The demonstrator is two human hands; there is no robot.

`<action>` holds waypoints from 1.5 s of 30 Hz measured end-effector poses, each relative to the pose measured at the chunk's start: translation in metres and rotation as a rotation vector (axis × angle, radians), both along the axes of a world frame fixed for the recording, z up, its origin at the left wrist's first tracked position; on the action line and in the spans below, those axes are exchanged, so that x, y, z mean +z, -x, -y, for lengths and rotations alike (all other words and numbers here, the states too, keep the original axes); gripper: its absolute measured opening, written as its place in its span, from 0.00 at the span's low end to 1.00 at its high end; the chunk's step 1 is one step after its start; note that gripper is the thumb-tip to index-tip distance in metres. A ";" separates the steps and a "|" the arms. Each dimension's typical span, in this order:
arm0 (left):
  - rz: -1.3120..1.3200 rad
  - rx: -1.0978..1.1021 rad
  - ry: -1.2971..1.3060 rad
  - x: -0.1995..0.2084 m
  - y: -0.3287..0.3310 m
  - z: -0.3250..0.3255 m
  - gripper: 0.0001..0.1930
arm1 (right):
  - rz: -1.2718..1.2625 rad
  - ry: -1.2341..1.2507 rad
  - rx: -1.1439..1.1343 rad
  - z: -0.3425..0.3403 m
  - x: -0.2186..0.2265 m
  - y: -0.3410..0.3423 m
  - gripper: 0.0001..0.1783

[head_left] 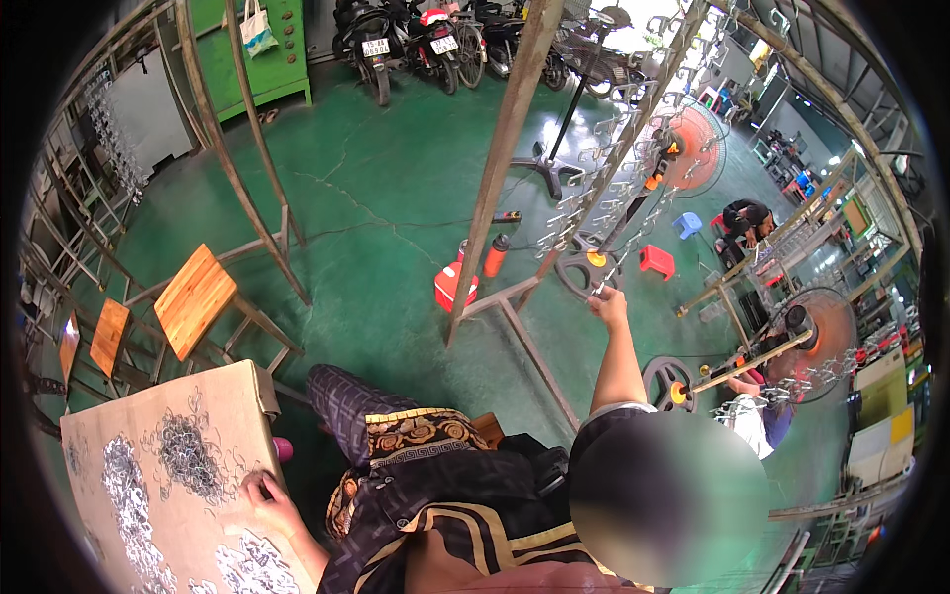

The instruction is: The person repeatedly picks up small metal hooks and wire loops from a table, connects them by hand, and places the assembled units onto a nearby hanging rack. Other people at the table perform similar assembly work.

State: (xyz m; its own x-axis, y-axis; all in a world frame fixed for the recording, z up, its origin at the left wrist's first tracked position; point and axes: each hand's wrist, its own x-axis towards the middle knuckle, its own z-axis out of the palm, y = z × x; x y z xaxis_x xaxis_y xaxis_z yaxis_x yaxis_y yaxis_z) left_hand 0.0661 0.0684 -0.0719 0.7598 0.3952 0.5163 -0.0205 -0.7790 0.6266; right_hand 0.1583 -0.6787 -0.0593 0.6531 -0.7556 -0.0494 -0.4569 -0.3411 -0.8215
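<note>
My right hand (609, 305) is raised in front of me, its fingers pinched at the lower end of a hanging chain of metal hooks (621, 259). Low on the left, my left hand (267, 497) rests at the edge of a cardboard-covered table (237, 401), fingers curled together; what they hold, if anything, is too small to make out. Beside it lies a tangled pile of dark wire pieces (193, 455). Pale flat metal pieces (129, 485) form a long heap farther left, and another heap of pale pieces (255, 566) lies nearer to me.
A metal frame post (500, 168) rises close ahead, with more hook chains on its bar. Standing fans (693, 148), a red stool (656, 260), an orange bottle (497, 255) and a red-and-white box (455, 287) stand beyond. Wooden stools (196, 302) are left; a co-worker (747, 223) sits far right.
</note>
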 end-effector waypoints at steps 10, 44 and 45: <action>0.019 -0.018 -0.012 -0.004 -0.002 -0.003 0.03 | -0.018 0.299 0.002 -0.015 0.004 0.009 0.13; 0.153 -0.130 0.090 0.083 -0.007 0.082 0.08 | 0.880 0.552 1.718 -0.502 0.064 -0.056 0.10; 0.145 -0.121 0.128 0.087 -0.006 0.087 0.10 | 0.891 0.571 1.785 -0.517 0.065 -0.052 0.09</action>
State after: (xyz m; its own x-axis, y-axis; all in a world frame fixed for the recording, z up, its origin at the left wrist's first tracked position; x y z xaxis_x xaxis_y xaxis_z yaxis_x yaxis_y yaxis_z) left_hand 0.0723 -0.0186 0.0147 0.7271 0.3751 0.5750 -0.2061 -0.6797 0.7039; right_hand 0.2103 -0.1615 0.0057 0.2300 0.7800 0.5820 0.9639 -0.1000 -0.2468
